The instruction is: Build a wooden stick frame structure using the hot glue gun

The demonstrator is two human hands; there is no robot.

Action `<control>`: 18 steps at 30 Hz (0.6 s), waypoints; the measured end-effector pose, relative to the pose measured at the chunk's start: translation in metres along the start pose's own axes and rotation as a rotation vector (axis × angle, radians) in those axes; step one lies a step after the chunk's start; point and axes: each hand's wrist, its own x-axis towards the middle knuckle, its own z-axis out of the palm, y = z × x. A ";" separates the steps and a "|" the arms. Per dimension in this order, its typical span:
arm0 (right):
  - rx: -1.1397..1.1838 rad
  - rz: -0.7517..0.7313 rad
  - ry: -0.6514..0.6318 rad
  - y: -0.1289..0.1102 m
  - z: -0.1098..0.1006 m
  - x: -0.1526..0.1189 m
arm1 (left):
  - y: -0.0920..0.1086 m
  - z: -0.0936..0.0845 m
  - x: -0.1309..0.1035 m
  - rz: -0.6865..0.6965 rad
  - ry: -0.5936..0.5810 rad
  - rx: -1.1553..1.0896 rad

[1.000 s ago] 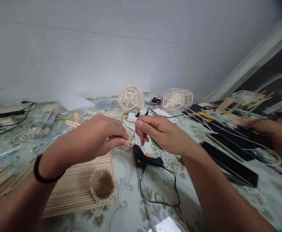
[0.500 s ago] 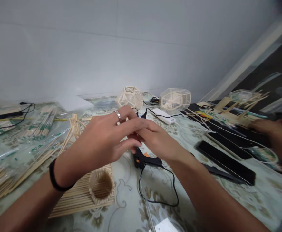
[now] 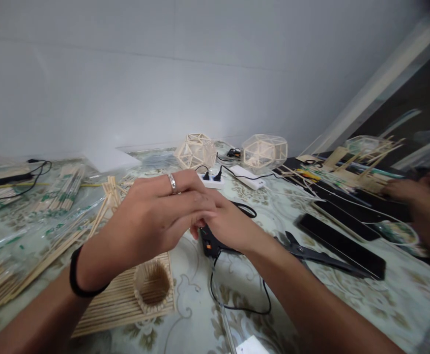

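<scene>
Above the table my left hand (image 3: 159,209) lies across my right hand (image 3: 233,221), with its fingers closed over the right hand's fingers. The left hand wears a ring, and a black band circles its wrist. Most of my right hand's fingers are hidden beneath the left. Under the hands rests a black glue gun (image 3: 209,246), partly covered by the right hand; a clear glue stick (image 3: 226,322) extends from its back end. At lower left, a round cup made of wooden sticks (image 3: 153,284) stands on a flat base of sticks (image 3: 107,302).
Bundles of wooden sticks (image 3: 62,187) in plastic fill the left. Two stick-frame polyhedra (image 3: 196,151) stand by the wall, near a white power strip (image 3: 212,182). Black scissors (image 3: 303,251) and a phone (image 3: 342,246) lie to the right. Another person's hands (image 3: 410,191) work at far right.
The left hand has slid further over the right, its fingers now closer together, and both have dipped slightly. The power strip and scissors show more; the glue gun's front is more covered.
</scene>
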 end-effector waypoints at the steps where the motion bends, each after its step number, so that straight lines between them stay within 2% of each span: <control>1: -0.099 -0.022 0.000 0.000 -0.001 0.000 | 0.001 0.000 0.001 -0.002 -0.002 -0.039; 4: -0.291 -0.211 -0.025 0.006 -0.004 -0.002 | 0.002 0.002 0.003 0.033 -0.050 -0.124; 7: -0.331 -0.376 -0.063 0.013 -0.006 -0.002 | 0.000 0.004 0.004 0.055 -0.130 -0.167; 9: -0.383 -0.387 -0.070 0.017 -0.006 -0.002 | -0.001 0.005 0.003 0.047 -0.172 -0.184; 14: -0.470 -0.418 -0.034 0.024 -0.001 -0.003 | -0.004 0.007 0.001 0.081 -0.175 -0.208; 18: -0.539 -0.339 0.019 0.025 0.006 -0.002 | -0.007 0.005 0.000 0.030 -0.161 -0.164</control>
